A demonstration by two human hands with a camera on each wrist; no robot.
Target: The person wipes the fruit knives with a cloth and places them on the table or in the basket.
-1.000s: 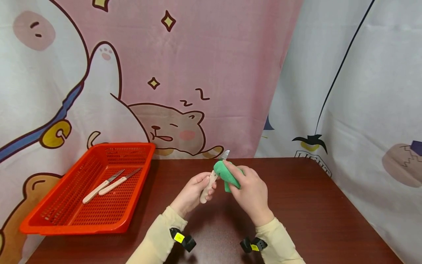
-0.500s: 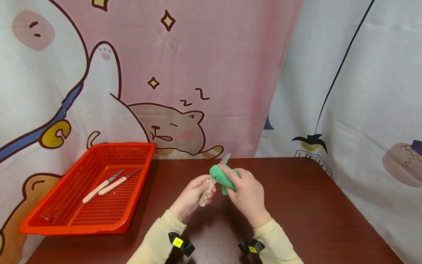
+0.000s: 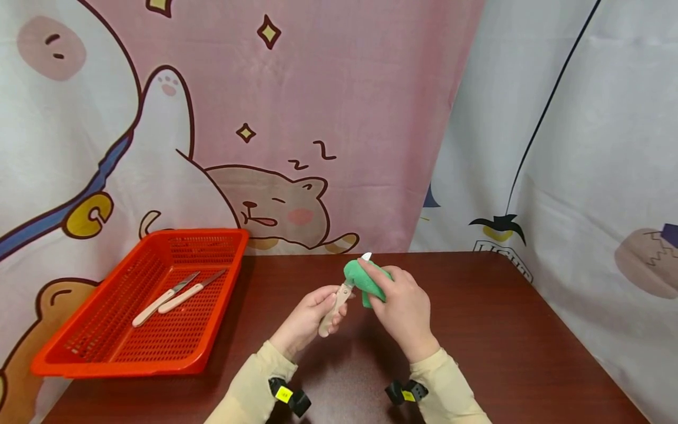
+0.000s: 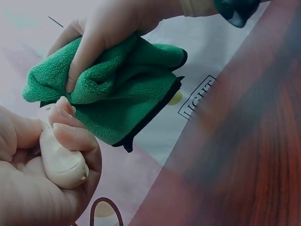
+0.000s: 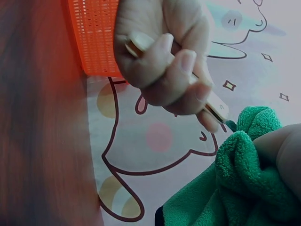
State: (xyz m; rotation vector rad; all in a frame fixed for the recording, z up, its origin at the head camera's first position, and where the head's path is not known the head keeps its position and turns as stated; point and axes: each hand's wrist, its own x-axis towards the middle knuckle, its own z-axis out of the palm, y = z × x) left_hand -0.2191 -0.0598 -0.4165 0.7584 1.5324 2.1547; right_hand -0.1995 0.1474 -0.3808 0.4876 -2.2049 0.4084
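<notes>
My left hand (image 3: pixel 309 315) grips the pale handle of a knife (image 3: pixel 335 309), its blade pointing up and away to the right. A green cloth (image 3: pixel 356 275) is wrapped around the blade, pinched between the fingers and thumb of my right hand (image 3: pixel 404 306). Only the blade's tip shows past the cloth, with a short bit of metal by the handle. In the left wrist view the cloth (image 4: pixel 127 94) hangs in folds with a dark edging. Seen from the right wrist, the left fingers curl around the knife handle (image 5: pixel 216 106).
At the left of the dark wooden table (image 3: pixel 492 341) stands a red plastic basket (image 3: pixel 212 347). Two pale-handled knives, one (image 3: pixel 153 309) beside the other (image 3: pixel 182 299), lie in it. A patterned curtain (image 3: pixel 371 118) hangs behind the table.
The cloth in my right hand slid down the blade toward the handle, then back up toward the tip, leaving less of the tip showing. My left hand keeps its grip, nearly still.
</notes>
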